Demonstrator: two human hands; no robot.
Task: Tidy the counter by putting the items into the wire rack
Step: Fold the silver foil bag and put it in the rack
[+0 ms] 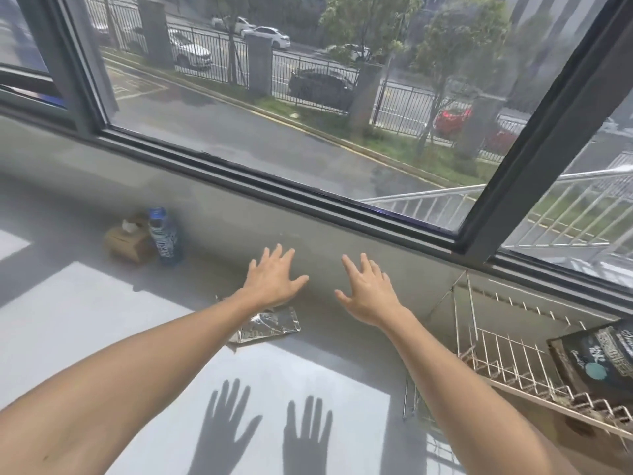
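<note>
Foil packet [265,326], silver and crinkled, lies flat on the worktop [85,313] just under the left wrist, its long axis running left to right, roughly crosswise to the forearm. Left hand [272,277] hovers beyond it with fingers [274,255] spread and holding nothing; right hand [368,291] hangs beside it, likewise splayed and empty. The packet sits nearer the left hand, which would need to draw back toward the body to reach it. Wire rack [513,361] stands well apart to the right, already holding a dark packet [596,361]. Farther left, a blue bottle [166,236] stands upright touching a brown tissue box [128,240], both by the wall.
</note>
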